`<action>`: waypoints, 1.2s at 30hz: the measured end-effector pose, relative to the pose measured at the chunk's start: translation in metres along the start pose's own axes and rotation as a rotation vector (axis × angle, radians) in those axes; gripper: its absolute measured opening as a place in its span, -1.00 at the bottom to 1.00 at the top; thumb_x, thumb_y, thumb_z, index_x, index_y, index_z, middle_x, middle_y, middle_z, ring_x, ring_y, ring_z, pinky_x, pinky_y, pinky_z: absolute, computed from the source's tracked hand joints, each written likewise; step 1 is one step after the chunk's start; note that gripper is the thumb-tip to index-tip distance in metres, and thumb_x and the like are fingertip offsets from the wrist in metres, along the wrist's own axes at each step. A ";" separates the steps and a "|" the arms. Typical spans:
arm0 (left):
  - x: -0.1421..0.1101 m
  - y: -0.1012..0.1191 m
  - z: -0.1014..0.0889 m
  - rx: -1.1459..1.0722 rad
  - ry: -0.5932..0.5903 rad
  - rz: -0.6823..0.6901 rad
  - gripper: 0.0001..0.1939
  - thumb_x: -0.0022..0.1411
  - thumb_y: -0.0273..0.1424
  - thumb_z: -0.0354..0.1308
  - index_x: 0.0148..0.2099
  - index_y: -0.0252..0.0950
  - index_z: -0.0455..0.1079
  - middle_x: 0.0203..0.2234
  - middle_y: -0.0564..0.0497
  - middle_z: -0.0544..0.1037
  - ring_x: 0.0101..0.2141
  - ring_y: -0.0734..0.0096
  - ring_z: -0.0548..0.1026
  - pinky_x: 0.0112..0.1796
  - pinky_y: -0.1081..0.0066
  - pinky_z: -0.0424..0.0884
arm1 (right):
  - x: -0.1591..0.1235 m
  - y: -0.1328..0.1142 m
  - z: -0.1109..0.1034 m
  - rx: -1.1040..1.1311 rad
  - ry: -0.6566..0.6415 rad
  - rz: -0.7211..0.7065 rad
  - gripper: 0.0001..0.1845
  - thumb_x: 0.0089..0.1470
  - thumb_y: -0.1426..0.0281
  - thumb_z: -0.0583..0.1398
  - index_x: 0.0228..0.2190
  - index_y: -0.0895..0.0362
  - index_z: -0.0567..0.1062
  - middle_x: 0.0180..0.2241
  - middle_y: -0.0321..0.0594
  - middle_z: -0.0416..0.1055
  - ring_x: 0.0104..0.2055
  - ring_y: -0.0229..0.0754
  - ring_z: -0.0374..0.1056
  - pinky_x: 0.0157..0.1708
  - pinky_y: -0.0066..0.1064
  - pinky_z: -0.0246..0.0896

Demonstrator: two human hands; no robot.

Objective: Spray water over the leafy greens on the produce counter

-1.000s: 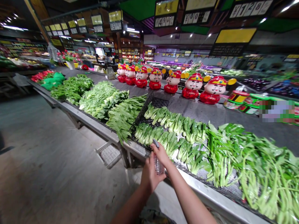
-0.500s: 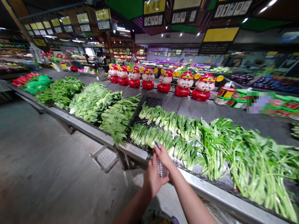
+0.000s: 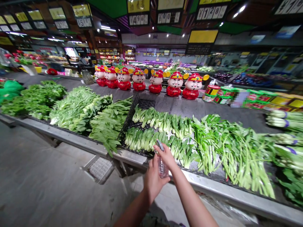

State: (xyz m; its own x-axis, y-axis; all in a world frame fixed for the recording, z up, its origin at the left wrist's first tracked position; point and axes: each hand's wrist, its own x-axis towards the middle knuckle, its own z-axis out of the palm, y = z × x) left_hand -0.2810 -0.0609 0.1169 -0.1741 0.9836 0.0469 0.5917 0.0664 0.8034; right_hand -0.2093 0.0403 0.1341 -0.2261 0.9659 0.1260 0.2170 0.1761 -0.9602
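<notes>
Bottle within left fingers, top in right fingers

Bottle — partly behind left hand

One clear, ribbed plastic spray bottle with grey trigger head, body in the left hand, top in the right hand. Two rows of short, pale-stemmed green bok choy on black plastic mesh. Seven glossy red-capped, round figurines, lined up behind.
</notes>
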 end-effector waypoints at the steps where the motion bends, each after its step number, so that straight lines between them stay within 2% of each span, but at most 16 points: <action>1: 0.001 0.001 0.000 0.005 0.000 0.013 0.03 -0.18 -0.41 0.33 0.27 -0.24 -0.15 0.07 -0.19 0.24 0.02 0.05 0.33 -0.02 0.23 0.31 | 0.001 0.000 -0.001 0.011 0.004 -0.001 -0.57 0.00 0.06 0.14 -0.34 0.20 0.45 -0.47 -0.26 0.39 -0.44 -0.20 0.27 -0.42 -0.40 0.17; 4: 0.001 0.003 0.001 0.019 -0.005 0.026 0.01 -0.17 -0.40 0.31 0.28 -0.24 -0.15 0.07 -0.19 0.24 0.01 0.06 0.34 -0.02 0.25 0.31 | 0.001 0.004 -0.001 0.022 0.023 -0.006 -0.55 0.04 0.06 0.10 -0.26 0.20 0.44 -0.38 -0.19 0.44 -0.35 -0.14 0.33 -0.32 -0.34 0.22; 7: -0.001 0.007 0.004 0.022 -0.015 0.004 0.04 -0.18 -0.36 0.32 0.28 -0.24 -0.17 0.04 -0.19 0.26 -0.01 0.06 0.36 -0.04 0.27 0.31 | -0.003 0.008 -0.002 -0.010 0.010 -0.002 -0.57 0.07 0.06 0.07 -0.30 0.18 0.44 -0.36 -0.15 0.46 -0.32 -0.10 0.36 -0.29 -0.30 0.24; 11: -0.007 0.014 0.015 0.012 -0.028 -0.029 0.13 -0.24 -0.32 0.36 0.29 -0.24 -0.23 0.02 -0.20 0.27 -0.02 0.04 0.37 -0.05 0.28 0.31 | -0.010 0.012 -0.011 -0.068 -0.037 0.008 -0.58 0.08 0.05 0.05 -0.37 0.16 0.44 -0.42 -0.16 0.46 -0.36 -0.10 0.36 -0.33 -0.30 0.25; 22: -0.037 0.041 0.054 0.004 0.030 -0.135 0.14 -0.24 -0.33 0.33 0.30 -0.31 -0.27 -0.03 -0.21 0.28 -0.07 0.03 0.39 -0.09 0.26 0.34 | -0.033 0.013 -0.043 -0.159 -0.148 -0.010 -0.58 0.10 0.04 0.01 -0.53 0.11 0.35 -0.57 -0.25 0.33 -0.48 -0.16 0.27 -0.41 -0.34 0.17; 29: -0.057 0.052 0.079 -0.032 0.136 -0.081 0.12 -0.23 -0.35 0.36 0.29 -0.29 -0.22 -0.02 -0.16 0.26 -0.03 0.09 0.36 0.00 0.31 0.30 | -0.049 0.015 -0.067 -0.150 -0.187 -0.035 -0.59 0.08 0.05 0.03 -0.43 0.14 0.41 -0.45 -0.19 0.41 -0.39 -0.12 0.32 -0.33 -0.33 0.20; 36: -0.076 0.067 0.108 -0.017 0.242 0.049 0.07 -0.18 -0.31 0.32 0.29 -0.35 -0.21 -0.06 -0.17 0.33 -0.09 0.11 0.42 -0.09 0.32 0.40 | -0.066 0.017 -0.095 -0.214 -0.176 -0.052 -0.59 0.11 0.07 0.02 -0.44 0.15 0.41 -0.47 -0.18 0.42 -0.41 -0.13 0.33 -0.36 -0.34 0.18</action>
State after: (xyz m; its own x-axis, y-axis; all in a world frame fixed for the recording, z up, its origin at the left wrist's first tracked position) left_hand -0.1430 -0.1126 0.1027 -0.3299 0.9167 0.2254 0.5910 0.0144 0.8065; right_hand -0.1004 -0.0021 0.1334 -0.3996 0.9100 0.1106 0.3925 0.2789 -0.8764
